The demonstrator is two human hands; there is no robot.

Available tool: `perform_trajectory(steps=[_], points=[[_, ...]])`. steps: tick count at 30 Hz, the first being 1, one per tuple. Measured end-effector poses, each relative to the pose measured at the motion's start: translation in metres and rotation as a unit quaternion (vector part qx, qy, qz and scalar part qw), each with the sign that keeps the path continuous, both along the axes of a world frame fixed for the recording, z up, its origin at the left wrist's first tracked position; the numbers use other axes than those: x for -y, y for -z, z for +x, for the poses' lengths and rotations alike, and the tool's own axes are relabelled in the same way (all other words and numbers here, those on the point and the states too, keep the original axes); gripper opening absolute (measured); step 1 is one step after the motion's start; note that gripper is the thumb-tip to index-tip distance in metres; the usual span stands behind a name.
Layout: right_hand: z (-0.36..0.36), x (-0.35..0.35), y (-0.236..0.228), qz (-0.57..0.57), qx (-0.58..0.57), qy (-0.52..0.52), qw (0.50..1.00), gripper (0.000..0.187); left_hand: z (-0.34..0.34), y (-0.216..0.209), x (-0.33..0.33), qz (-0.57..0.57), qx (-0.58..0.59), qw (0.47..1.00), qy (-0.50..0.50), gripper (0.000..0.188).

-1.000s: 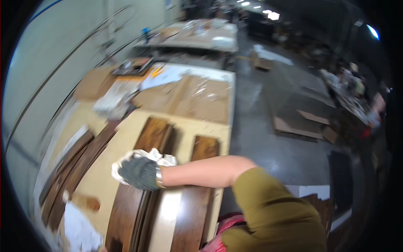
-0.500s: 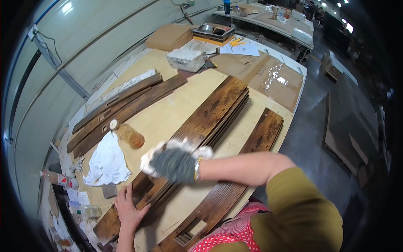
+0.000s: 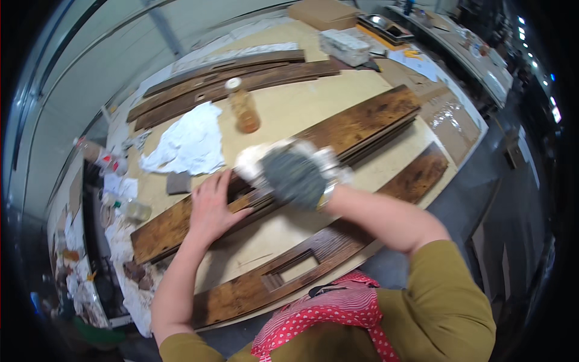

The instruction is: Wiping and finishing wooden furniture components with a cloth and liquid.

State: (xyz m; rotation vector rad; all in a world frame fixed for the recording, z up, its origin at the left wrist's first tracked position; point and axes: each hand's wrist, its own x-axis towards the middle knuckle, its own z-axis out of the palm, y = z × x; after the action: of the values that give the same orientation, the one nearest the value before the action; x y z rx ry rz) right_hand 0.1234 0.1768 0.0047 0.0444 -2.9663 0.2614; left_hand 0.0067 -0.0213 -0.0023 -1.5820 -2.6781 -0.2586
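Note:
A stack of dark brown stained wooden boards point(image 3: 368, 123) lies slantwise across the pale table. My bare left hand point(image 3: 211, 208) grips its near-left part, fingers over the far side and thumb toward the near edge. In a dark grey glove, my right hand point(image 3: 295, 178) presses a bunched white cloth point(image 3: 252, 161) on the top board; the hand and cloth are slightly blurred. Closer to me lies another brown board point(image 3: 416, 175) with a rectangular cutout. Beyond the stack stands a bottle of amber liquid point(image 3: 244, 114), its cap white.
A white cloth point(image 3: 188, 140) and a small grey block point(image 3: 178, 183) lie left of the stack. More brown boards point(image 3: 241, 81) rest at the back. A wrapped white block point(image 3: 345, 48) and cardboard point(image 3: 449, 117) sit at the far right. Plastic bottles point(image 3: 102, 155) stand past the left edge.
The view has turned, so the table's things appear shifted right and up. My right hand still holds the cloth on the stack; my left hand still grips the boards.

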Motion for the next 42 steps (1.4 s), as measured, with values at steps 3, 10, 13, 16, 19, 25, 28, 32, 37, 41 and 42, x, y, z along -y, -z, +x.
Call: perform_trajectory(steps=[3, 10, 13, 16, 19, 25, 28, 32, 37, 41, 42], points=[[0.038, -0.145, 0.053, 0.257, -0.232, 0.114, 0.931, 0.023, 0.0, 0.002, -0.005, 0.003, 0.014, 1.0, -0.01, 0.093], [-0.012, -0.028, 0.039, 0.139, -0.122, 0.115, 0.976, 0.023, -0.001, 0.006, 0.007, 0.008, -0.022, 1.0, -0.008, 0.091], [-0.015, 0.032, 0.028, -0.029, -0.191, -0.069, 0.979, 0.02, -0.002, 0.01, 0.007, 0.007, -0.014, 1.0, -0.002, 0.09], [0.0, 0.009, -0.027, -0.372, -0.028, 0.075, 0.925, 0.024, 0.006, 0.023, -0.002, 0.079, -0.082, 0.992, 0.05, 0.089], [-0.04, 0.026, -0.058, -0.363, -0.092, 0.034, 0.927, 0.025, 0.016, 0.027, -0.007, 0.083, -0.037, 0.995, 0.044, 0.086], [-0.137, 0.141, -0.026, -0.043, 0.06, -0.473, 0.878, 0.021, 0.021, 0.032, -0.015, 0.064, 0.203, 0.977, 0.004, 0.083], [-0.204, 0.219, 0.047, -0.066, 0.064, -0.47, 0.878, 0.024, 0.017, 0.042, -0.025, 0.207, 0.116, 0.97, 0.053, 0.068], [-0.232, 0.299, 0.014, -0.047, -0.143, -0.416, 0.897, 0.028, 0.018, 0.068, -0.037, 0.224, -0.048, 0.97, 0.081, 0.057], [-0.168, 0.238, 0.01, -0.141, 0.118, -0.42, 0.889, 0.018, 0.019, 0.086, -0.026, 0.355, 0.104, 0.929, 0.029, 0.063], [-0.155, 0.225, -0.001, -0.086, -0.018, -0.501, 0.861, 0.016, 0.022, 0.077, -0.038, 0.239, -0.012, 0.971, 0.026, 0.06], [-0.159, 0.244, -0.001, -0.077, 0.034, -0.452, 0.888, 0.015, 0.021, 0.075, -0.035, 0.25, -0.015, 0.967, 0.042, 0.059]])
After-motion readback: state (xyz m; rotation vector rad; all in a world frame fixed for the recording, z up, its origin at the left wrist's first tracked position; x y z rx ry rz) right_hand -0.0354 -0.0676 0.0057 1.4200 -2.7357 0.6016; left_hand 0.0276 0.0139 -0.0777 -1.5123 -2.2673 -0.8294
